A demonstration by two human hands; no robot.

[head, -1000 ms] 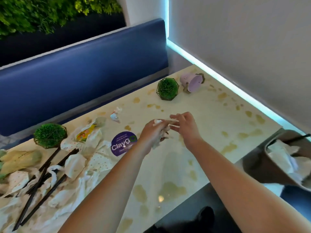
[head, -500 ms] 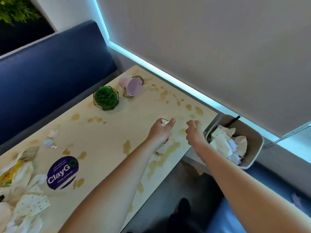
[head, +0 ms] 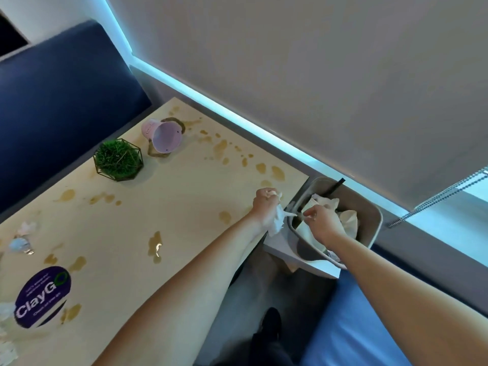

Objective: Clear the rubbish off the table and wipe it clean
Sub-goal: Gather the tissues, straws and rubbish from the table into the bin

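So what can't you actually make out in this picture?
Head view only:
- Crumpled white tissue: the gripping left hand covers most of it.
- Grey plastic waste bin: its bottom is hidden by paper and the right hand.
- What the right hand pinches: too small to tell.
- Purple round ClayGo sticker: small print blurred.
- Paper rubbish: cut off by the left edge.
- Tipped pink plastic cup: any contents unclear.

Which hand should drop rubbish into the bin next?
Probably the left hand: it grips the crumpled tissue right at the table edge, beside the bin. The right hand is already above the bin; what its fingers pinch is unclear.
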